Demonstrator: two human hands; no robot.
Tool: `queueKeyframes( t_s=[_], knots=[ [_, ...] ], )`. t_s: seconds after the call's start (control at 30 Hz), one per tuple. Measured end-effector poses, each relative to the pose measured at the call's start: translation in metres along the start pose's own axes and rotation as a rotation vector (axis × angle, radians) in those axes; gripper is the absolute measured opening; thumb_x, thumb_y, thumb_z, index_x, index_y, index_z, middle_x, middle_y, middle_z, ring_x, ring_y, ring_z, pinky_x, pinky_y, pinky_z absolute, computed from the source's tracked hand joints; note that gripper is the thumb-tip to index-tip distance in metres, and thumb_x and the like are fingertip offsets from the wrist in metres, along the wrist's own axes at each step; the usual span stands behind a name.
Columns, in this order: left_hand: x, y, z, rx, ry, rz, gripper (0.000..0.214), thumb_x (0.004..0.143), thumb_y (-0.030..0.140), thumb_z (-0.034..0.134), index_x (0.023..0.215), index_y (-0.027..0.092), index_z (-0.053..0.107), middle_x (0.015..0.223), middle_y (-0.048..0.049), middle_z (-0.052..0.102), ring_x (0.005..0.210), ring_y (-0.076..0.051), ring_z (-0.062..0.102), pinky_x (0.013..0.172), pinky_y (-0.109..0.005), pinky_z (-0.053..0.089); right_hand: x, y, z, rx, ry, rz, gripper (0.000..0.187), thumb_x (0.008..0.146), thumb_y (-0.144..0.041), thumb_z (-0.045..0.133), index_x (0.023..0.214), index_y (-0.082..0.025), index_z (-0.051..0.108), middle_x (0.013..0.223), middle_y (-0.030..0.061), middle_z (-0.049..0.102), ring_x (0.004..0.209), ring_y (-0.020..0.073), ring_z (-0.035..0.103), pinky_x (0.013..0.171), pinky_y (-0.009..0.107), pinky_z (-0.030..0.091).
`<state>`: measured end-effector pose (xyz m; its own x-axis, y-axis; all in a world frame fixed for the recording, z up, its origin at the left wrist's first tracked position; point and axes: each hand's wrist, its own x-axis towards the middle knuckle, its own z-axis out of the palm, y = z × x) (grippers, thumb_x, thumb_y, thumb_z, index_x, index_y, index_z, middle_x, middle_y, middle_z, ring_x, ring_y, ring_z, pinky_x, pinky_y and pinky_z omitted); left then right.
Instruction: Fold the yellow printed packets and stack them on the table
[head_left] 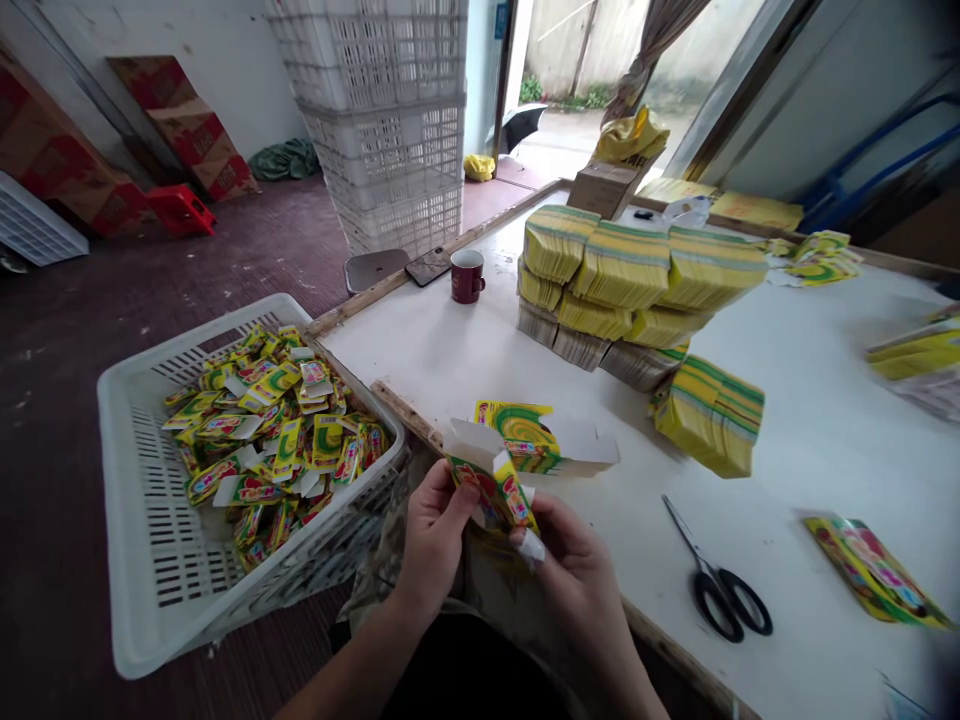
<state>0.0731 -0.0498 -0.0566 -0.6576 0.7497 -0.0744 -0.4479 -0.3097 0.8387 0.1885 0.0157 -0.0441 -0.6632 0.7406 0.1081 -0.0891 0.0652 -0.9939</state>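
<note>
Left hand [435, 520] and left forearm [360, 645]: both bare. Right forearm [619, 655] likewise bare. Right hand [574, 560]: white, tape-like wrap [532, 545] round the thumb tip; second small white wrap [529, 494] on a finger, mostly hidden. At the waist, plain matte black cloth garment [457, 665]. Over the legs, mottled grey-beige patterned fabric [384, 545], camouflage-like; finer detail lost in shadow.
</note>
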Motion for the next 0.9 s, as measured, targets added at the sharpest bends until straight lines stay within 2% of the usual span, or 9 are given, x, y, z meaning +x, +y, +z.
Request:
queueKeyframes(
  t_s=[0.13,0.27,0.37,0.47,0.53,0.6,0.63,0.77,0.9],
  knots=[
    [0.005,0.014,-0.009,0.150,-0.117,-0.011,0.018,0.083,0.035,0.069,0.094,0.021,0.073,0.087,-0.0019,0.072,0.083,-0.015,0.064,0.080,-0.024,0.050,-0.001,-0.003,-0.021,-0.257,0.017,-0.177,0.016,0.088,-0.015,0.060,0.092,-0.025,0.071,0.080,0.0002,0.064,0.072,0.0144,0.060,0.063,0.022,0.048],
    [0.010,0.046,-0.018,0.375,-0.341,0.024,0.066,0.077,0.062,0.064,0.129,0.022,0.055,0.127,-0.0103,0.061,0.119,-0.028,0.055,0.104,-0.039,0.041,-0.004,-0.006,-0.043,-0.621,-0.075,-0.346,0.036,0.087,-0.003,0.048,0.103,-0.026,0.071,0.083,0.0037,0.062,0.074,0.0166,0.058,0.062,0.026,0.048],
    [0.010,0.057,-0.018,0.779,-0.521,-0.082,0.098,0.053,0.055,0.085,0.137,0.022,0.045,0.136,-0.0123,0.054,0.125,-0.033,0.050,0.107,-0.042,0.038,-0.008,-0.007,-0.044,-0.814,-0.160,-0.452,0.039,0.088,-0.003,0.047,0.103,-0.030,0.071,0.080,0.0034,0.063,0.079,0.0199,0.056,0.076,0.038,0.049],
    [0.006,0.047,-0.012,1.024,-0.655,-0.158,0.078,0.060,0.033,0.085,0.128,0.023,0.049,0.123,-0.0091,0.060,0.110,-0.029,0.059,0.097,-0.040,0.046,-0.011,-0.004,-0.032,-0.810,-0.129,-0.480,0.039,0.089,-0.009,0.052,0.118,-0.033,0.064,0.097,0.0042,0.065,0.098,0.0246,0.057,0.103,0.057,0.034],
    [0.004,0.037,-0.009,1.082,-0.629,-0.114,0.062,0.070,0.028,0.076,0.125,0.022,0.048,0.118,-0.0085,0.060,0.107,-0.027,0.060,0.094,-0.039,0.047,-0.012,0.002,-0.025,-0.699,0.087,-0.399,0.052,0.087,-0.020,0.059,0.137,-0.030,0.047,0.125,0.0095,0.058,0.121,0.0308,0.048,0.109,0.061,0.026],
    [0.002,0.028,-0.006,1.140,-0.568,-0.040,0.062,0.072,0.028,0.073,0.125,0.020,0.042,0.117,-0.0098,0.058,0.106,-0.027,0.059,0.092,-0.039,0.048,-0.014,0.010,-0.020,-0.475,0.283,-0.204,0.071,0.085,-0.032,0.064,0.148,-0.025,0.031,0.140,0.0140,0.048,0.131,0.0339,0.042,0.107,0.056,0.035],
    [0.001,0.024,-0.006,1.174,-0.565,-0.001,0.065,0.071,0.027,0.074,0.125,0.020,0.039,0.116,-0.0103,0.058,0.105,-0.027,0.059,0.091,-0.040,0.048,-0.015,0.015,-0.018,-0.329,0.310,-0.077,0.074,0.085,-0.037,0.064,0.149,-0.023,0.030,0.138,0.0147,0.050,0.130,0.0335,0.045,0.103,0.052,0.043],
    [-0.003,0.015,-0.004,1.205,-0.701,0.213,0.072,0.070,0.016,0.069,0.129,0.024,0.028,0.120,-0.0103,0.053,0.108,-0.026,0.056,0.091,-0.038,0.048,-0.018,0.030,-0.008,0.198,0.122,0.342,0.056,0.087,-0.048,0.059,0.136,-0.022,0.051,0.110,0.0110,0.071,0.103,0.0292,0.066,0.085,0.042,0.057],
    [-0.004,0.010,-0.006,1.194,-0.731,0.324,0.060,0.067,0.009,0.065,0.115,0.026,0.034,0.110,-0.0059,0.051,0.099,-0.023,0.057,0.085,-0.035,0.050,-0.015,0.028,-0.006,0.271,0.012,0.356,0.054,0.089,-0.051,0.056,0.134,-0.022,0.055,0.109,0.0088,0.073,0.103,0.0272,0.067,0.087,0.038,0.057]
  ],
)
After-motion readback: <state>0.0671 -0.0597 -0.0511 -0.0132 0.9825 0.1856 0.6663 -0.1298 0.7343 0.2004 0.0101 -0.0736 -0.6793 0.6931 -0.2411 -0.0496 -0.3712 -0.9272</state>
